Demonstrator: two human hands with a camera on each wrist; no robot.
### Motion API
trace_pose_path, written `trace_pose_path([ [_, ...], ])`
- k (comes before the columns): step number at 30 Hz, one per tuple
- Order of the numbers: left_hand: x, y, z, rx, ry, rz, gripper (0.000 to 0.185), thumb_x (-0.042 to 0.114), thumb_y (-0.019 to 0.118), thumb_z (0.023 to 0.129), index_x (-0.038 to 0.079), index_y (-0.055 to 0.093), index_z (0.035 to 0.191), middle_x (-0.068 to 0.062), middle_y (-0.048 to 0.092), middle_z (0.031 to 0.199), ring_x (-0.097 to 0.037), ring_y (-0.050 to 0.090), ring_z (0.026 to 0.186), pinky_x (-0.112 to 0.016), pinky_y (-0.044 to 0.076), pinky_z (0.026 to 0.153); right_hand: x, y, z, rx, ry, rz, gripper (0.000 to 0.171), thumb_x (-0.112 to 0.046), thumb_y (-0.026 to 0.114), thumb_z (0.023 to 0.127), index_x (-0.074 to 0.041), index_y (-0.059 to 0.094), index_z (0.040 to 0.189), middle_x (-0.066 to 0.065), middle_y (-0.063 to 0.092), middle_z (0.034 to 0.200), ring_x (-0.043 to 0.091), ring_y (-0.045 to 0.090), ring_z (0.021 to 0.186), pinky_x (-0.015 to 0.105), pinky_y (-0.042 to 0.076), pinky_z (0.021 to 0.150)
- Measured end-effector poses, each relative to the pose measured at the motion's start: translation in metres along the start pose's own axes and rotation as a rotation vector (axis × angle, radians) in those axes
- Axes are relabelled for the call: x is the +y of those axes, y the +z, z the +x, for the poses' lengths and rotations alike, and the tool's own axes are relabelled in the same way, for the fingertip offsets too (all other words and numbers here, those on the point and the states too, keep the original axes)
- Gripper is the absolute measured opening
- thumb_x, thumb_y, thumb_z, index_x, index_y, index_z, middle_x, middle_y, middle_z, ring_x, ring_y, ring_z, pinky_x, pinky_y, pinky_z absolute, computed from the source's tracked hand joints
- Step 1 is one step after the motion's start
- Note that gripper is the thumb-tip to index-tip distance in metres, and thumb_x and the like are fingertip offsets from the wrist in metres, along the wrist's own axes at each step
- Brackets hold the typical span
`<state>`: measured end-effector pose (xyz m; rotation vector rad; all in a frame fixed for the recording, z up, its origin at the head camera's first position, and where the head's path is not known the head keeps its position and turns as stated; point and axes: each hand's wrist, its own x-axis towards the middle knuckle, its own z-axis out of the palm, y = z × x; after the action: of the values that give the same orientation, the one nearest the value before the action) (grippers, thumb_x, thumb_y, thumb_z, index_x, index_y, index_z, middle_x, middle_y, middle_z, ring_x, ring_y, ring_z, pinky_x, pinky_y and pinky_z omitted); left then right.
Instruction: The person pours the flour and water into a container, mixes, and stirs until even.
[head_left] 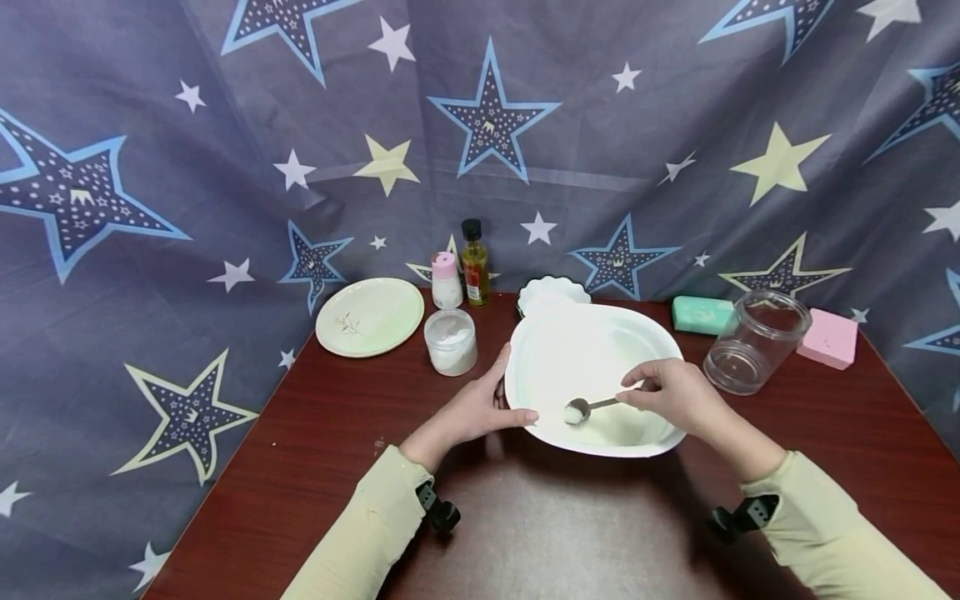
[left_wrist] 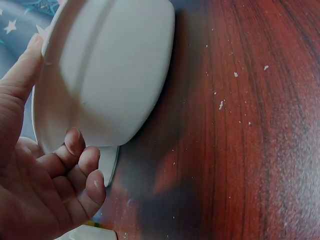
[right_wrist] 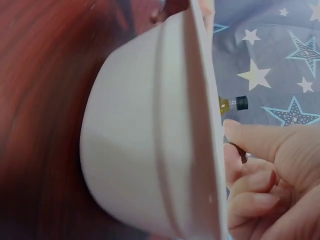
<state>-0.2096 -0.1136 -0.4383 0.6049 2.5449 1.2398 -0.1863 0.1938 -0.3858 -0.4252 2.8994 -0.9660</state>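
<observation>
A large white bowl (head_left: 592,333) stands on the dark red table (head_left: 525,517). My left hand (head_left: 480,408) grips its left rim, thumb over the edge; the left wrist view shows the thumb and curled fingers (left_wrist: 80,165) against the bowl's outer wall (left_wrist: 110,75). My right hand (head_left: 671,393) pinches the handle of a metal spoon (head_left: 588,407) whose tip holds a lump of white powder inside the bowl. In the right wrist view the bowl's (right_wrist: 145,135) rim hides the spoon and only my right hand's fingers (right_wrist: 255,170) show.
Behind the bowl stand a jar of white powder (head_left: 451,342), a pink-capped shaker (head_left: 446,281), an oil bottle (head_left: 474,262), a green plate (head_left: 370,316) and a small scalloped dish (head_left: 553,291). At right lie a clear jar on its side (head_left: 756,342), a green block (head_left: 701,314) and a pink block (head_left: 828,337).
</observation>
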Motion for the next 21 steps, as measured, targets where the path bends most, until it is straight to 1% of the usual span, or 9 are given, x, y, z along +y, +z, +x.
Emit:
trace_pose_path([
  [2,0.000,0.000,0.000,-0.001,-0.004,0.001,0.112,0.047,0.078,0.080,0.023,0.001,0.158,-0.007,0.060,0.105,-0.015,0.054,0.086,-0.029,0.043,0.081,-0.001,0.002,0.002,0.013,0.037,0.045,0.018,-0.023,0.077,0.084,-0.006,0.076,0.092,-0.005,0.061,0.065,0.012,0.052,0.064,0.030,0.041,0.062],
  [4,0.000,0.000,0.000,-0.001,-0.004,0.000,0.112,0.047,0.078,0.080,0.023,0.001,0.158,-0.007,0.059,0.108,-0.015,0.053,0.086,-0.029,0.043,0.080,-0.002,0.005,0.003,0.022,0.062,0.080,0.017,-0.022,0.076,0.084,-0.007,0.076,0.091,-0.003,0.061,0.064,0.013,0.051,0.065,0.030,0.040,0.062],
  [8,0.001,0.001,0.000,-0.002,0.001,-0.002,0.112,0.047,0.078,0.080,0.021,0.001,0.158,-0.006,0.057,0.116,-0.015,0.053,0.086,-0.029,0.043,0.079,-0.004,0.011,0.007,0.010,0.078,0.153,0.012,-0.016,0.071,0.088,-0.005,0.074,0.091,0.004,0.067,0.068,0.014,0.052,0.059,0.028,0.041,0.056],
  [10,0.001,0.001,0.000,-0.001,0.006,-0.003,0.112,0.046,0.078,0.081,0.020,0.002,0.158,-0.005,0.056,0.118,-0.015,0.053,0.086,-0.029,0.043,0.079,-0.006,0.015,0.010,0.002,0.086,0.169,0.011,-0.013,0.068,0.090,-0.003,0.072,0.093,0.007,0.070,0.071,0.014,0.053,0.054,0.028,0.041,0.051],
  [12,0.000,0.001,0.000,-0.001,0.010,-0.003,0.112,0.046,0.078,0.081,0.019,0.002,0.158,-0.005,0.056,0.118,-0.015,0.053,0.086,-0.028,0.043,0.079,-0.008,0.020,0.013,0.011,0.084,0.151,0.010,-0.011,0.067,0.090,-0.003,0.072,0.092,0.008,0.071,0.072,0.014,0.053,0.050,0.028,0.042,0.049],
  [14,0.000,0.001,0.000,-0.001,0.011,-0.003,0.112,0.045,0.078,0.081,0.018,0.002,0.158,-0.005,0.058,0.115,-0.015,0.053,0.086,-0.029,0.043,0.079,-0.010,0.024,0.015,0.038,0.057,0.107,0.008,-0.010,0.067,0.090,-0.004,0.071,0.090,0.005,0.071,0.071,0.012,0.055,0.054,0.029,0.042,0.053],
  [16,0.001,0.001,0.000,0.000,0.008,-0.005,0.111,0.045,0.078,0.081,0.019,0.002,0.158,-0.004,0.058,0.116,-0.015,0.053,0.086,-0.028,0.043,0.079,-0.013,0.028,0.018,0.079,0.012,0.049,0.007,-0.009,0.067,0.089,-0.005,0.071,0.085,0.001,0.069,0.068,0.012,0.058,0.058,0.030,0.043,0.058],
  [18,0.001,0.001,0.000,0.001,0.009,-0.005,0.111,0.045,0.078,0.081,0.018,0.003,0.158,-0.004,0.059,0.111,-0.015,0.053,0.085,-0.028,0.043,0.079,-0.015,0.031,0.020,0.121,-0.016,0.003,0.008,-0.009,0.068,0.089,-0.007,0.070,0.081,-0.004,0.067,0.065,0.012,0.059,0.062,0.032,0.043,0.063],
  [21,0.001,0.001,-0.001,0.004,0.010,-0.003,0.111,0.044,0.078,0.081,0.016,0.004,0.158,-0.003,0.059,0.104,-0.014,0.053,0.084,-0.029,0.044,0.078,-0.016,0.034,0.024,0.152,-0.011,-0.023,0.009,-0.008,0.068,0.088,-0.008,0.068,0.080,-0.006,0.066,0.063,0.013,0.059,0.062,0.033,0.042,0.062],
])
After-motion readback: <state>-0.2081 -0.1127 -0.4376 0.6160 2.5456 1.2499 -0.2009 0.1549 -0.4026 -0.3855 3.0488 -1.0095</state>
